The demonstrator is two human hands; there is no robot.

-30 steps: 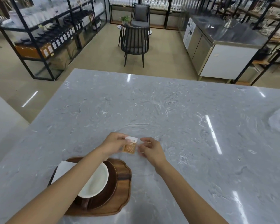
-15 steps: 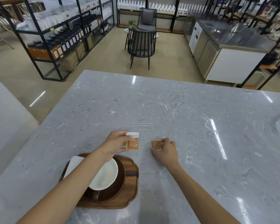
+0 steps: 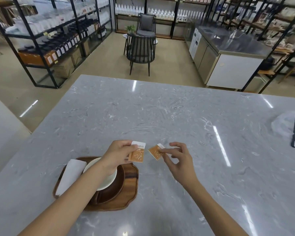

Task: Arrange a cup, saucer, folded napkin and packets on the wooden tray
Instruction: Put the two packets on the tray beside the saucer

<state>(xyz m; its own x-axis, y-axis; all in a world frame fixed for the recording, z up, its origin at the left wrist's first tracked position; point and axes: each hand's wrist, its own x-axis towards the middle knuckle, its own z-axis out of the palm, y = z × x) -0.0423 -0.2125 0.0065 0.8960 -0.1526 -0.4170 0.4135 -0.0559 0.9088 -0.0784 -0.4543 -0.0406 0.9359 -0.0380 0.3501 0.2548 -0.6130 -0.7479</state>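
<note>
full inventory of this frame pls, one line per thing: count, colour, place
wooden tray: 1, brown, near-left on table
saucer: 1, dark brown, on tray
cup: 1, white, on saucer
folded napkin: 1, white, left side of tray
packets: 2, orange and white; one in left hand, one in right hand, both beyond the tray
marble table: 1, grey
black utensil: 1, far right on table, type unclear
chairs: 2, dark grey, on floor beyond table
steel counter: 1, right background
shelving: black frames, stocked bottles
left hand: pinches packet
right hand: pinches packet
</note>
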